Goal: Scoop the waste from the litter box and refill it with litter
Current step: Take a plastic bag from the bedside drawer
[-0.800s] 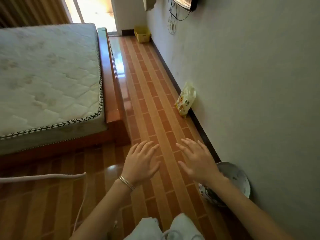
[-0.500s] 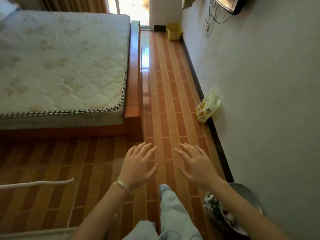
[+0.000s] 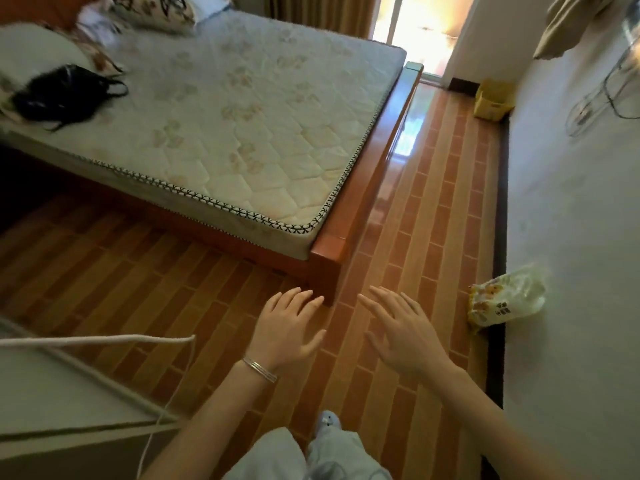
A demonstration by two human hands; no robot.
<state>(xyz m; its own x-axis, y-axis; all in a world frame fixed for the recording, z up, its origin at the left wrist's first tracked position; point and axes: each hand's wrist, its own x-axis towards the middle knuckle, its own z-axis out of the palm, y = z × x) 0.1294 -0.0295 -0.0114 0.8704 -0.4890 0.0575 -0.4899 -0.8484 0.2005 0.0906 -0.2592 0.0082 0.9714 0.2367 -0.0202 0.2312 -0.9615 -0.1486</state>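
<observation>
Both hands, left hand (image 3: 284, 332) and right hand (image 3: 403, 332), hover with released, empty grip above the floor (image 3: 429, 209); no litter box or scoop visible, so advise proceeding along the wall toward the yellow bin (image 3: 493, 100), judged a likely location, passing the pale bag (image 3: 505, 299).

Bare mattress (image 3: 242, 126) on wooden bedframe (image 3: 367, 188); black bag (image 3: 59, 95) on mattress.

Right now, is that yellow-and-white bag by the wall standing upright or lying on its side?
Lying on its side. The bag rests lengthwise on the floor, pressed against the wall and dark baseboard.
</observation>
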